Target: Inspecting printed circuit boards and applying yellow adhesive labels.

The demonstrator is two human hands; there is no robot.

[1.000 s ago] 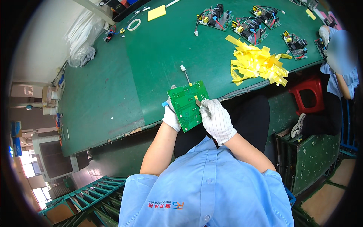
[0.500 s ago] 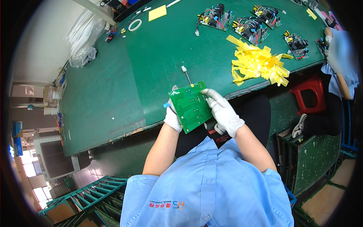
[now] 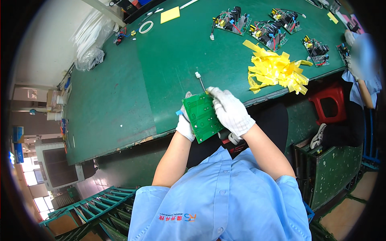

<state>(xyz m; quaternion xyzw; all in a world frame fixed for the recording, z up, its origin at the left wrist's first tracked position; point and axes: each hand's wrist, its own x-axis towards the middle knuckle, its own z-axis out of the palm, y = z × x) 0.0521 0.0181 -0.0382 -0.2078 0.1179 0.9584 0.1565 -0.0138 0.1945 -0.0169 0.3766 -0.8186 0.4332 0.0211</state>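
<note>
Head — right hand (image 3: 233,112) likely hides board (image 3: 203,119) corner — yellow strips (image 3: 277,72) beyond.

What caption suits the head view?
Gloved left hand holds a green board, right hand at its upper edge; yellow strips lie on the table.

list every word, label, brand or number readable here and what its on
Light-blue fabric shirt: a small red, blue and orange print with lettering; wording not copied here.
Green rectangular circuit board: any markings are too small to read.
</note>
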